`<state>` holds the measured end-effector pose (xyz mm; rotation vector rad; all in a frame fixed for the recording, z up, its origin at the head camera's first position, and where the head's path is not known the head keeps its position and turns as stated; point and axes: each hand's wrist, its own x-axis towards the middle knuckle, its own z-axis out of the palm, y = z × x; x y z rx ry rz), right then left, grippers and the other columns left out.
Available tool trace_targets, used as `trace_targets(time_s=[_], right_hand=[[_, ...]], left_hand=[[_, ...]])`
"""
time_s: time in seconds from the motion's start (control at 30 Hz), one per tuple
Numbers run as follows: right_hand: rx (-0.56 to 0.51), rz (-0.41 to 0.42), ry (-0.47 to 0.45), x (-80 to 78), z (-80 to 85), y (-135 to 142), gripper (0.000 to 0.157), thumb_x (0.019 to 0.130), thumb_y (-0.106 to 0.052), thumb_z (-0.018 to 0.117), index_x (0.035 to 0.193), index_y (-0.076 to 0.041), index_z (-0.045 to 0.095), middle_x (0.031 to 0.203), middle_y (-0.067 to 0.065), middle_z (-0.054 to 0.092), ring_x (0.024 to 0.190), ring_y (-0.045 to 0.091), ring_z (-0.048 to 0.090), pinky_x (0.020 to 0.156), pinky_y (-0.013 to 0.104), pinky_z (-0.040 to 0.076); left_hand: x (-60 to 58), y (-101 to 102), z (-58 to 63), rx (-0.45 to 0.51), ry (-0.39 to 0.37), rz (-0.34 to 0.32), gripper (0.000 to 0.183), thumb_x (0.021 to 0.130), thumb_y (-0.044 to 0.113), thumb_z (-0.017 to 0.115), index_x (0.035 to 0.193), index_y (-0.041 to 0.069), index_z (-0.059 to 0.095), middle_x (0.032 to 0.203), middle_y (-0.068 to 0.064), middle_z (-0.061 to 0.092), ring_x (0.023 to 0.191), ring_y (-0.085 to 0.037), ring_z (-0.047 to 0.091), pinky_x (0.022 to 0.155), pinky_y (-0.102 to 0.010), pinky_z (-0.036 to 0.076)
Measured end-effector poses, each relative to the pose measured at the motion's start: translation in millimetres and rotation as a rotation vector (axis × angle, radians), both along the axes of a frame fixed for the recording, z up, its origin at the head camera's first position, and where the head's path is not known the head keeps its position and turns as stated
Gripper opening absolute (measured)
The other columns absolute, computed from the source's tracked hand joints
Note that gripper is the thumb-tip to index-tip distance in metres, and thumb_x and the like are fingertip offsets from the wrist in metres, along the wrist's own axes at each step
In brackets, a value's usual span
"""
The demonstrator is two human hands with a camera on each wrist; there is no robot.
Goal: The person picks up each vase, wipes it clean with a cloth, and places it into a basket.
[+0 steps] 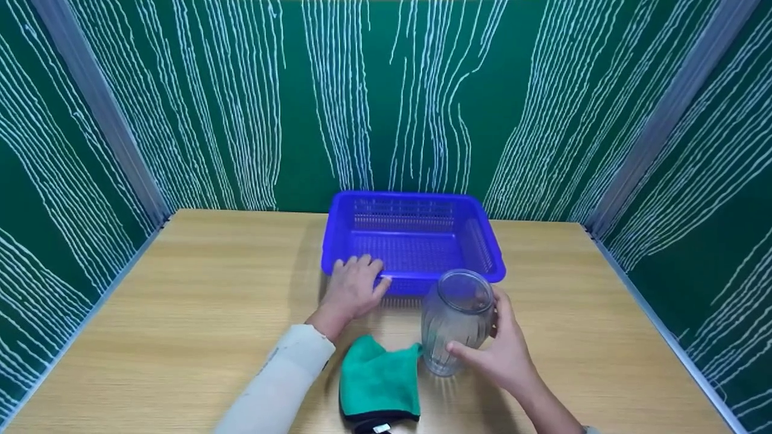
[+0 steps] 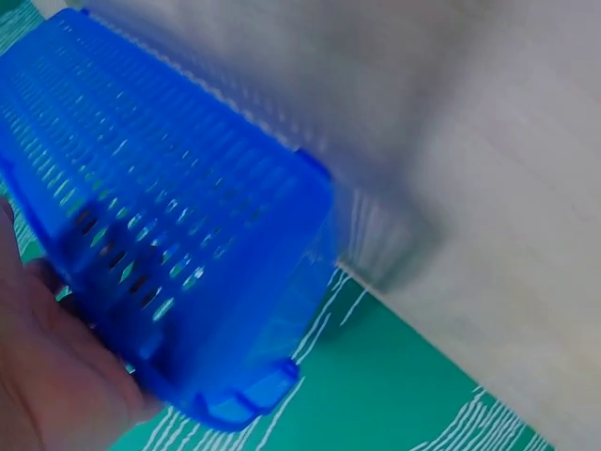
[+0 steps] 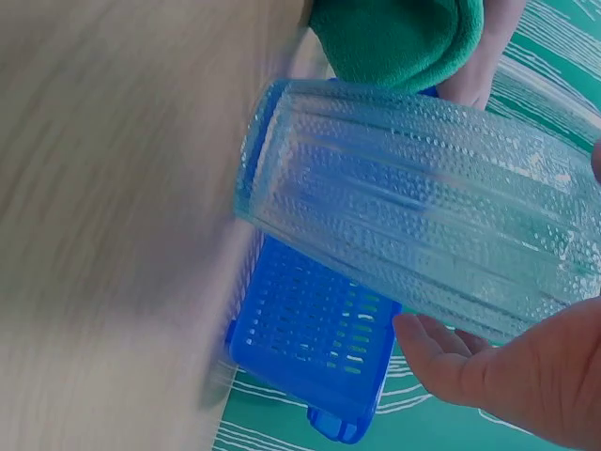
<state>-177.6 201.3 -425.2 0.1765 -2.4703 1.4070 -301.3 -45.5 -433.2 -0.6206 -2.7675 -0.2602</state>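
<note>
My left hand [image 1: 353,288] grips the front rim of a blue slotted plastic basket [image 1: 416,276], left of its middle. Its fingers reach over the rim, and dark finger shapes show through the slots of the basket wall [image 2: 188,188] in the left wrist view. With thumb and fingers around its right side, my right hand [image 1: 500,355] holds a clear ribbed glass jar [image 1: 449,334], mouth up. The jar's base is close to the table, just in front of the basket. In the right wrist view the dimpled glass [image 3: 423,197] spans the frame, fingers along its lower side.
A green cloth [image 1: 380,380] with a black edge and white tag lies left of the jar, near my left forearm. The wooden table [image 1: 199,301] backs onto a green wall [image 1: 398,120] with white streaks. Metal posts [image 1: 114,114] stand at the corners.
</note>
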Motion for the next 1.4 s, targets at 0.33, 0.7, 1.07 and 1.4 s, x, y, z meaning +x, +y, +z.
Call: trace_targets(time_s=[0.33,0.7,1.07,1.4], right_hand=[[-0.023,-0.035,0.004,-0.9,-2.7,-5,0.104,0.047,-0.038,0.084,0.131,-0.033,0.023,0.122,-0.003,0.045,0.111,0.019,0.044,0.084,0.049,0.04],[-0.03,-0.054,0.051,-8.3,-4.5,-5,0.101,0.044,-0.035,0.086,0.129,-0.024,0.031,0.115,-0.007,0.048,0.102,0.012,0.046,0.079,0.037,0.041],[-0.009,-0.069,0.064,-16.2,-4.2,-8,0.098,0.042,-0.036,0.086,0.125,-0.034,0.034,0.114,-0.009,0.048,0.102,0.011,0.046,0.078,0.038,0.041],[-0.036,-0.054,0.069,-19.1,16.9,-7,0.097,0.045,-0.031,0.086,0.126,-0.029,0.033,0.118,-0.003,0.048,0.104,0.018,0.047,0.081,0.045,0.042]], left_hand=[[-4.8,4,-11.5,0.035,0.053,0.053,0.044,0.087,0.051,0.033,0.112,0.021,0.054,0.105,-0.001,0.058,0.091,-0.021,0.051,0.072,-0.039,0.035],[-5.9,7,-13.6,0.084,0.058,0.078,0.044,0.086,0.051,0.034,0.114,0.024,0.055,0.109,0.0,0.058,0.096,-0.021,0.05,0.078,-0.042,0.034],[-5.8,7,-13.5,0.093,-0.002,0.089,0.046,0.086,0.053,0.032,0.117,0.025,0.052,0.115,0.001,0.055,0.102,-0.02,0.048,0.081,-0.041,0.033],[-6.0,6,-12.1,0.099,0.029,0.083,0.045,0.086,0.052,0.033,0.116,0.025,0.053,0.113,0.0,0.056,0.1,-0.02,0.049,0.079,-0.041,0.033]])
